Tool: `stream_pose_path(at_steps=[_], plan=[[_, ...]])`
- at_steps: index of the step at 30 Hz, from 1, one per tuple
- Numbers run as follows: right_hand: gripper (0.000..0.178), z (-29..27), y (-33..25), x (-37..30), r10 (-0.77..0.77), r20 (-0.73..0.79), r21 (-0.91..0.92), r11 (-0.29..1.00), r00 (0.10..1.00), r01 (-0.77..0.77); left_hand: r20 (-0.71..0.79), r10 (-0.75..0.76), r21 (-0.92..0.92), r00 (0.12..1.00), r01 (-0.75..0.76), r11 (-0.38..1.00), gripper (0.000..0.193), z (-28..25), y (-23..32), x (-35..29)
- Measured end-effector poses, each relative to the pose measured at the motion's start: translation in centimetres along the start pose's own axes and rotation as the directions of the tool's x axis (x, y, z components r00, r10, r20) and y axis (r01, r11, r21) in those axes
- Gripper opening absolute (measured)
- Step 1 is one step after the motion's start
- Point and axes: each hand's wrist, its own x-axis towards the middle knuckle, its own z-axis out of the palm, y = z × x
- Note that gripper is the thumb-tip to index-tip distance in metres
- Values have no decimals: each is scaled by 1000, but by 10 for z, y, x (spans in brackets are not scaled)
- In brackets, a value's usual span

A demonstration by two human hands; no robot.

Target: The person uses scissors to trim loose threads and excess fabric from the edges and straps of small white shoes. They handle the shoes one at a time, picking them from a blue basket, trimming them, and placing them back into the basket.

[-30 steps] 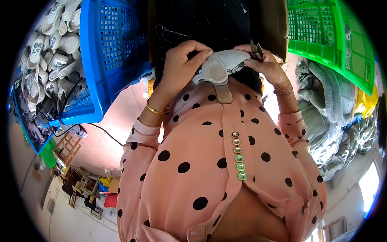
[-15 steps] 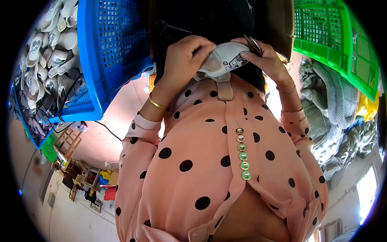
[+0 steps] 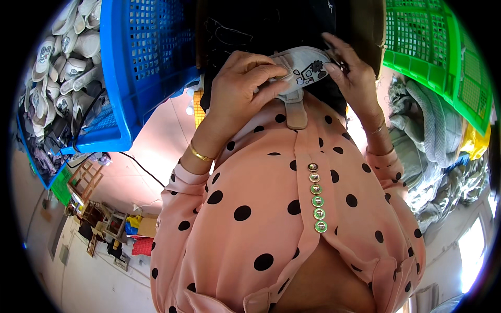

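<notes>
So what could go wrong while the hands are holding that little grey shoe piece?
The grey shoe piece is pinched only at its edges by the left hand and right hand, so it might slip and drop. Its tan strap hangs loose and could snag on the polka-dot blouse. The blue crate sits close by the left hand, so an elbow could knock it.

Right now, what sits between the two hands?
In the head view, a grey shoe upper with a strap spans the gap; the left hand and right hand grip its ends.
</notes>
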Motion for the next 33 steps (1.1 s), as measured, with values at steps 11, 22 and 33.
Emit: stream_pose_path(at_steps=[11,22,33], plan=[[38,0,-32,-24,31,45,-304,952,999,-16,126,-270,-276,954,295,915,5,2,8,11],[46,4,-36,-12,2,134,-394,918,991,51,42,-200,-225,979,205,952,4,16,4,11],[40,13,-26,-3,73,88,-191,980,993,-55,-86,-420,-521,903,318,792,15,-3,-12,10]])
